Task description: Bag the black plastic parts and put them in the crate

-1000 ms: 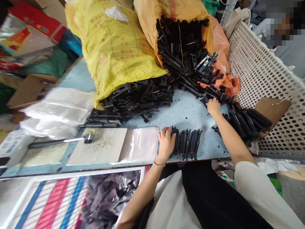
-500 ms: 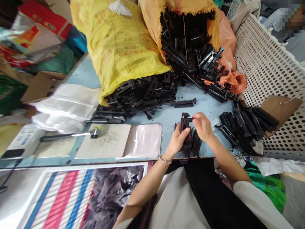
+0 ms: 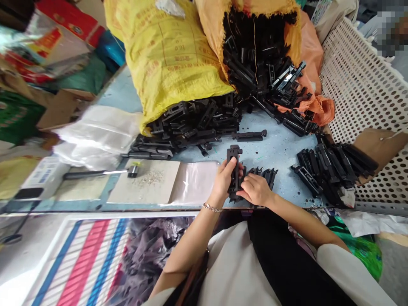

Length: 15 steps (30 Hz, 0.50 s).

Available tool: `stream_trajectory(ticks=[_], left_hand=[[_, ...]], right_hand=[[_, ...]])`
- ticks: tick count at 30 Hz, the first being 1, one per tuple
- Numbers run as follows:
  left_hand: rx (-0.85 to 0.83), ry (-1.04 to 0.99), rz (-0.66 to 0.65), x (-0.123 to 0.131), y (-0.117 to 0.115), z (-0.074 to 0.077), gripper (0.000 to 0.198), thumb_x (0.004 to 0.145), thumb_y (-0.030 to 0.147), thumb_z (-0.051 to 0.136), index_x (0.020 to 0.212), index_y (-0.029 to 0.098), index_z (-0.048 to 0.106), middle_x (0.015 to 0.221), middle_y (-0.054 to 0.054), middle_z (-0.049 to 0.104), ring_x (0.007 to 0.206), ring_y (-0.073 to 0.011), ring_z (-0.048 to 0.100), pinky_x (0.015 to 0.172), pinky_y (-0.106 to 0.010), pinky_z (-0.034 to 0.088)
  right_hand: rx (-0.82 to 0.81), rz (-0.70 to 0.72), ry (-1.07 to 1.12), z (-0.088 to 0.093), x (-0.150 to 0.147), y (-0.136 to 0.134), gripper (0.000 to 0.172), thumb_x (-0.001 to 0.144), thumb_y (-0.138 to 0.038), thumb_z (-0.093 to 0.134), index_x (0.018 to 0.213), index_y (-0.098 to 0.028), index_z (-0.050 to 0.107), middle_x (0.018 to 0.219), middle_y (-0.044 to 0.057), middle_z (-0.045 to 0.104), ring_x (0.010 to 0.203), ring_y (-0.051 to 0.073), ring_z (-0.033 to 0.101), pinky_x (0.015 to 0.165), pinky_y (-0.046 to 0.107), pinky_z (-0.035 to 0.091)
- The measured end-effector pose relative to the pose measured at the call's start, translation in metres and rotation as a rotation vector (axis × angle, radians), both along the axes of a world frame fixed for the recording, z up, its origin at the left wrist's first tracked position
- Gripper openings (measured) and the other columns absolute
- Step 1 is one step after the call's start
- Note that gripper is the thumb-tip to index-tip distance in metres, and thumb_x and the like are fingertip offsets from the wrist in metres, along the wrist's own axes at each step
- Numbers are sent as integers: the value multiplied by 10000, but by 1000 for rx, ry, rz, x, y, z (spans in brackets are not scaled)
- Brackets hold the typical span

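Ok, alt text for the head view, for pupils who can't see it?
The left hand grips a slotted black part, the right hand at its near end, at a blue worktable; behind, yellow and orange woven sacks spill similar parts.

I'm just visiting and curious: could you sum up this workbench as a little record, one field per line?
Left grip: bare hand holding a long black slotted part, thumb across its front
Right grip: bare hand, fingertips at that part's lower end
Work surface: pale blue speckled tabletop
Beside the right grip: row of similar black parts
Far side: yellow printed woven sack and orange woven sack, black parts at both mouths
Far right: white perforated basket
Material of parts: cannot tell for certain
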<state>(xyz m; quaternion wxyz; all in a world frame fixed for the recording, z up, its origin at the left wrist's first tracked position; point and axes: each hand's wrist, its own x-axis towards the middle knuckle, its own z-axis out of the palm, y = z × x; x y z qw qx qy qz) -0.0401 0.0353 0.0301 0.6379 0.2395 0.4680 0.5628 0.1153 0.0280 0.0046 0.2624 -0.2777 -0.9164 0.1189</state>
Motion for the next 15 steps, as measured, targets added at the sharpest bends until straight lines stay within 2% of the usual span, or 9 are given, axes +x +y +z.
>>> stream_trajectory(ticks=[2, 4, 6, 8, 9, 11, 13, 15], left_hand=[[19, 96, 80, -9, 2, -9, 600, 721, 498, 773, 1154, 211, 472, 823, 27, 620, 586, -103, 628, 561, -231, 516], [24, 186, 182, -22, 4, -24, 645, 694, 422, 794, 1178, 247, 405, 905, 30, 623, 676, -126, 676, 632, -268, 563], [-32, 241, 187, -33, 3, -43, 532, 716, 405, 748, 1103, 228, 430, 904, 15, 634, 736, -150, 689, 672, -298, 574], [-119, 285, 107, -35, -3, -61, 385, 756, 417, 675, 1003, 203, 472, 840, -3, 649, 731, -170, 677, 676, -316, 563], [-148, 318, 73, -31, -8, -68, 343, 772, 421, 645, 979, 197, 488, 825, -12, 656, 735, -180, 670, 689, -327, 557], [-138, 401, 48, -18, -19, -79, 320, 805, 419, 609, 1011, 190, 522, 907, -42, 679, 845, -204, 669, 790, -358, 547], [-69, 486, 59, -2, -29, -85, 349, 850, 421, 580, 1107, 188, 541, 1067, -71, 678, 1025, -222, 643, 941, -382, 506], [-9, 589, 53, 10, -34, -88, 390, 889, 438, 561, 1188, 189, 546, 1188, -93, 647, 1157, -238, 593, 1045, -400, 446]], right_hand=[[-3, 42, -36, -6, -2, 9, 397, 1031, -424, 421, 737, -200, 566, 695, 40, 592, 669, 180, 529, 630, 305, 400], [-79, 3, -69, -8, 0, 35, 383, 1048, -384, 388, 786, -199, 596, 725, 35, 623, 691, 172, 561, 626, 289, 408], [-131, -156, -94, -10, 5, 73, 365, 1059, -353, 348, 899, -195, 635, 835, 59, 674, 789, 188, 606, 677, 297, 447], [-112, -351, -140, -15, 11, 116, 319, 1048, -313, 364, 1095, -169, 644, 1090, 128, 690, 1029, 245, 612, 844, 365, 481], [-96, -414, -183, -19, 14, 136, 315, 1032, -285, 399, 1212, -144, 615, 1253, 163, 645, 1181, 280, 563, 960, 415, 452], [-87, -476, -279, -29, 17, 170, 402, 1003, -228, 435, 1374, -99, 523, 1446, 188, 527, 1369, 323, 428, 1126, 497, 321], [-77, -461, -347, -37, 18, 192, 467, 991, -182, 422, 1446, -84, 455, 1504, 178, 476, 1428, 321, 358, 1187, 517, 219], [-62, -432, -380, -39, 17, 204, 479, 990, -177, 417, 1462, -99, 443, 1474, 176, 506, 1401, 317, 383, 1176, 517, 225]])
